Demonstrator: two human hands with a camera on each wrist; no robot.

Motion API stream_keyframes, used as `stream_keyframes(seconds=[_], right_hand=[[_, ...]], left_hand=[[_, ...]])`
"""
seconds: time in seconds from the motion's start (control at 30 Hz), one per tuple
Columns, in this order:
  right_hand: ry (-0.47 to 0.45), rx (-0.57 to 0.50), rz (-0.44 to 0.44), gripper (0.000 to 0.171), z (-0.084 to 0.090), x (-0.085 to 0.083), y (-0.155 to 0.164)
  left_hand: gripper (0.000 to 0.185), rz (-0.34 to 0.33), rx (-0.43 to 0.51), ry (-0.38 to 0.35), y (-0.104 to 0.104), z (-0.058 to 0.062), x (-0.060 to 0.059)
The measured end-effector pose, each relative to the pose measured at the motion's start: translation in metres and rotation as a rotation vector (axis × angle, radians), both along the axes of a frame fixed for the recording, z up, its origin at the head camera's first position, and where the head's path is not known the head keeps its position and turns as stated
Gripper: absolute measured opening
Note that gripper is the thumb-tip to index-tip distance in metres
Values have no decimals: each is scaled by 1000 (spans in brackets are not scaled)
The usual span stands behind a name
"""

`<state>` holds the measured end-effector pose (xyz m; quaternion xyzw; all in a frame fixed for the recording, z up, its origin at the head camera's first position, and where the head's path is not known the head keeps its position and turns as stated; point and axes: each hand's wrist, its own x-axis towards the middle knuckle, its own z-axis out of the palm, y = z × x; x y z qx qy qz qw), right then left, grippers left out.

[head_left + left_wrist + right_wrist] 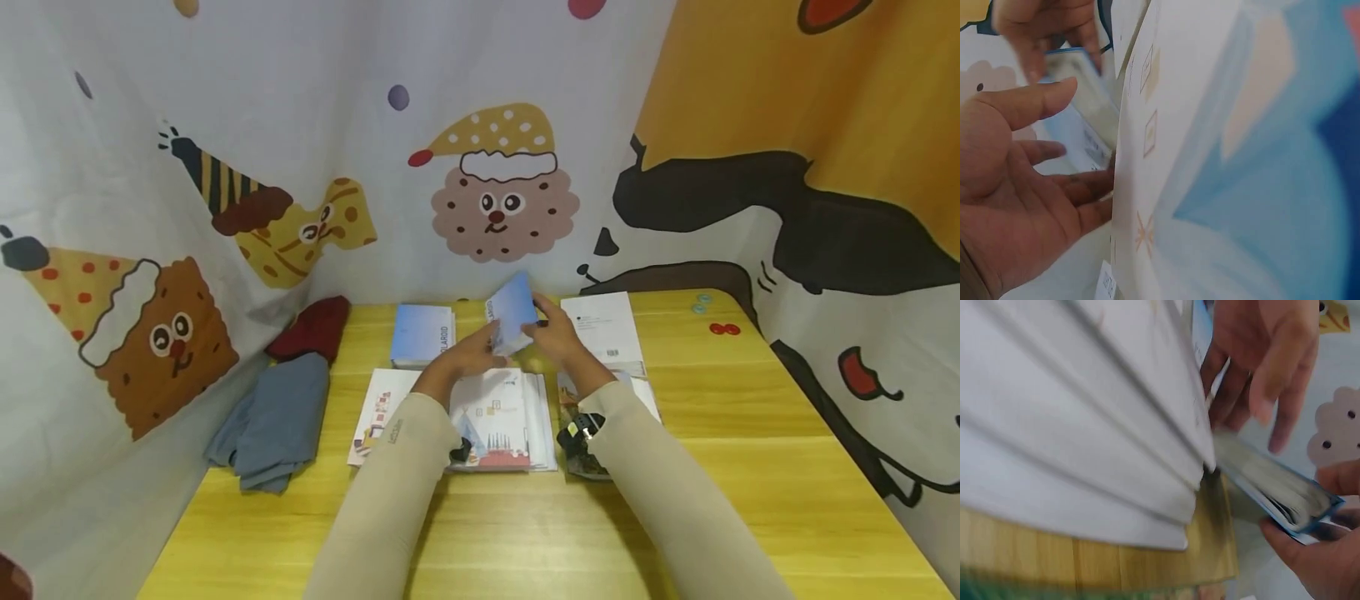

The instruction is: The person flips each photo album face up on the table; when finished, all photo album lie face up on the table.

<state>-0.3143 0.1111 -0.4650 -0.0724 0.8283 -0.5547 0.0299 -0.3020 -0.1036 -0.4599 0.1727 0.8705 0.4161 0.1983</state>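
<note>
Both hands held a small blue book raised near the tabletop's far edge. The left hand touched it with relaxed fingers, while the right hand gripped its other side above the illustrated papers.

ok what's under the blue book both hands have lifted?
Under the blue book, held by the left hand and right hand, lie fanned illustrated booklets on the yellow table. The hands hide the tabletop directly below.

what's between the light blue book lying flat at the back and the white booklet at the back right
In the head view, the small blue book, held up by the left hand and right hand, sits between them.
</note>
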Motion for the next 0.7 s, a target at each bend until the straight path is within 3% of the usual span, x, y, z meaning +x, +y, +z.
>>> stream_keyframes(seconds=[0.2,0.37,0.57,0.7], right_hand=[[110,-88,-72,68,6,8,-12],[120,-156,-28,66,3,14,-22],[101,-60,90,64,-3,12,-28],[19,79,132,65,-5,11,-28]], left_hand=[[94,1,23,21,10,3,-4],[85,118,149,78,7,-1,-8],[104,276,221,122,-6,5,-7],[92,301,151,185,-14,5,-8]])
